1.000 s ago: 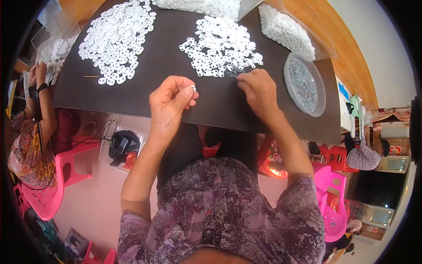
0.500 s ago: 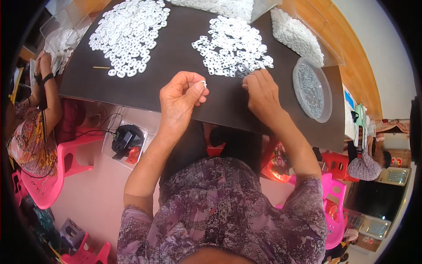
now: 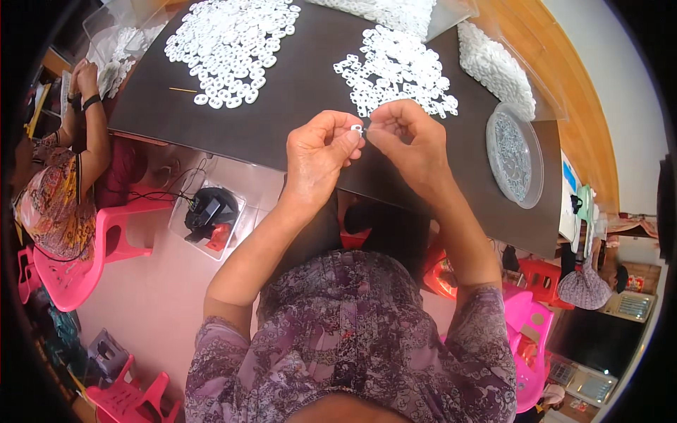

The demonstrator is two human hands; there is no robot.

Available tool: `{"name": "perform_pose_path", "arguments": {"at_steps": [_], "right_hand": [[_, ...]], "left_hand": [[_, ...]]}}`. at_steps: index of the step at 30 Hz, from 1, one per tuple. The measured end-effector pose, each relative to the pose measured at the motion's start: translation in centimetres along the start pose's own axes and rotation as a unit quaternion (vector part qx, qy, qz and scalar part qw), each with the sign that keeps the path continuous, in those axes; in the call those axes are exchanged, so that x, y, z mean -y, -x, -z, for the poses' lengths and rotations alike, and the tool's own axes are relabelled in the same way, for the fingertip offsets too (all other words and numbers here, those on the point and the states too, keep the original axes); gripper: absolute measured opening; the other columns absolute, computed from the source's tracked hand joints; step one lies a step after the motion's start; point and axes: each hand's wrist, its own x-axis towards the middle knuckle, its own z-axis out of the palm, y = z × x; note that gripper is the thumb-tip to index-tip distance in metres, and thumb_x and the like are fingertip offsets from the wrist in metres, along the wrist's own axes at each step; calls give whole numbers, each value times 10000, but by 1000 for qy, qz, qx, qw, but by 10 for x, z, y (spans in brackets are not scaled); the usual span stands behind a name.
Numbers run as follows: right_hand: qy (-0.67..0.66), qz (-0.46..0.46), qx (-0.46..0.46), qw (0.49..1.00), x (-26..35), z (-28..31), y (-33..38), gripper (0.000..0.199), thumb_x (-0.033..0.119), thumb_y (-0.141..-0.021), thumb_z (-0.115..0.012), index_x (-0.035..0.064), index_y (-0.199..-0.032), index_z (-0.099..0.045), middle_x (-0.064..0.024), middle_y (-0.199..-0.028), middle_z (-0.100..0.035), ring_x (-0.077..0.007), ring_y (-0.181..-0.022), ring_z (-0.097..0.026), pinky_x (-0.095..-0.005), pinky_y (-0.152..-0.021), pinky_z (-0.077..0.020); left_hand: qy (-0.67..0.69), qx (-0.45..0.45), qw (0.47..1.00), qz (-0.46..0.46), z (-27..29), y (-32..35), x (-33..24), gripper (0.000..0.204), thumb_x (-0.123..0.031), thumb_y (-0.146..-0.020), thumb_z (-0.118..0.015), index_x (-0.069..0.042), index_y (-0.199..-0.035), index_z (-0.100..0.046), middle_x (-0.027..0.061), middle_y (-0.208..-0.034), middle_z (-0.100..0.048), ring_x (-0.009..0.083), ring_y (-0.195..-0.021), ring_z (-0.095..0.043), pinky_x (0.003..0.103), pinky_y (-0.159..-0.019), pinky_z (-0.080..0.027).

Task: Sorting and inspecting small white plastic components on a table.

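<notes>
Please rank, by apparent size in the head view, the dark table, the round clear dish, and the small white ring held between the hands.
1. dark table
2. round clear dish
3. small white ring, pinched between left hand and right hand

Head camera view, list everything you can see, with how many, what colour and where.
Small ring: one, white, pinched between both hands' fingertips.
Ring piles: two, white, one far left on the table, one just beyond the hands.
Table: one, dark brown, in front of the person.
Round dish: one, clear, holding small grey parts, right of the hands.
Clear bag of white pieces: one, far right on the table.
Thin stick: one, yellowish, by the left pile.
Pink chairs: several; one at left.
Co-worker: one, patterned clothes, seated left.
Left hand: closed on the ring.
Right hand: closed on the ring.
</notes>
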Motion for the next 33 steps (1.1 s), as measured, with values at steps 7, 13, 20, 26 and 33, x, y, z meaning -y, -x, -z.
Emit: {"name": "perform_pose_path", "arguments": {"at_steps": [7,13,20,26,33], "right_hand": [[41,-6,34,999,6,1,1,193,5,-764,-656,-2,-951,-614,-29,-869,-616,-86,-798,-574,-227,-728,-467],[59,-1,53,997,7,0,1,186,5,-761,-657,-3,-942,-616,-32,-858,-622,-87,-784,-578,-230,-708,-473],[7,-37,67,997,8,-1,1,186,-5,-772,-652,-17,-950,-603,-35,-865,-615,-83,-774,-580,-212,-704,-474],[-49,-41,66,996,6,-3,3,202,-15,-782,-647,-26,-976,-592,-42,-885,-610,-87,-798,-582,-212,-722,-478],[-63,-48,60,995,5,-5,4,211,-21,-779,-646,-23,-983,-593,-43,-901,-609,-91,-816,-586,-216,-737,-482]], "left_hand": [[-23,22,999,-10,4,4,-2,133,-88,-882,-599,2,-977,-623,14,-787,-627,54,-667,-543,182,-595,-434],[-55,26,997,-36,5,5,-1,104,-79,-886,-587,-7,-951,-625,-8,-767,-603,42,-657,-518,175,-587,-416],[-107,39,993,-44,7,7,-5,76,-64,-888,-572,-7,-916,-611,-10,-747,-583,40,-648,-501,171,-580,-407],[-55,31,998,-19,8,7,-4,58,-57,-888,-557,-18,-904,-597,-7,-739,-578,43,-630,-490,171,-569,-398],[-80,25,996,-16,9,10,-9,62,-66,-886,-555,-24,-900,-598,-8,-738,-577,40,-622,-484,169,-558,-385]]}}
